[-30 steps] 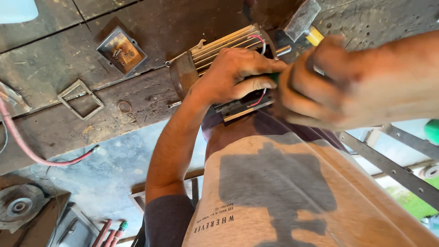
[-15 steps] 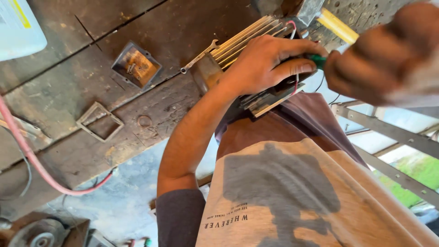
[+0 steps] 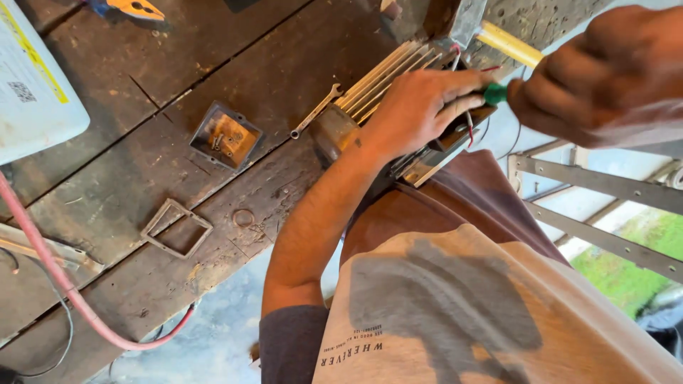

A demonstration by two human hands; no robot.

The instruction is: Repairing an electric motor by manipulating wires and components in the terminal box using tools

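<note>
Head view: on the wooden bench [image 3: 128,185], the left hand [image 3: 420,107] clamps the finned metal unit [image 3: 370,89] at the edge; it looks heavy, rigid. The right hand [image 3: 590,78] grips a green-handled screwdriver [image 3: 496,93].

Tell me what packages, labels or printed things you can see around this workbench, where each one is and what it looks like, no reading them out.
White box: upper left corner of the wooden bench, flat, rounded edge, with a yellow stripe and a small square code patch.
Printed shirt: bottom right, on the person, beige and brown with a small line of dark lettering near its hem.
No screens or signs in view.
</note>
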